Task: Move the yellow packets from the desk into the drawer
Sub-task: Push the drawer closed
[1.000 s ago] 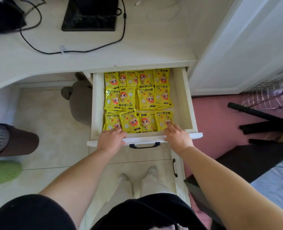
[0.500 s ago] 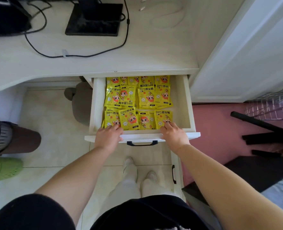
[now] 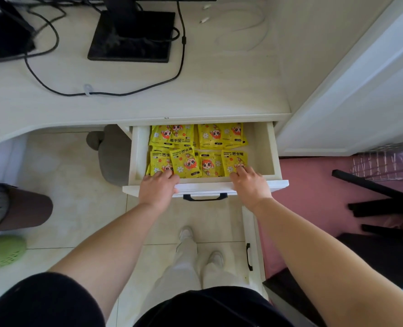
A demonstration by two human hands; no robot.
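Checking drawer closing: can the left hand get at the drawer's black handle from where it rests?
Probably yes. The left hand rests on the drawer front edge, with the black handle just below, unobstructed.

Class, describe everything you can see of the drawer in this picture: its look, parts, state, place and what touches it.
The drawer is white, probably painted wood, and sits partly pulled out from under the desk. It has plain side walls, a wider front panel and a dark handle below the front edge. Yellow packets with cartoon faces lie overlapping across its floor, leaving a bare strip on the right. The left hand and right hand rest over the front edge, fingertips on the nearest packets.
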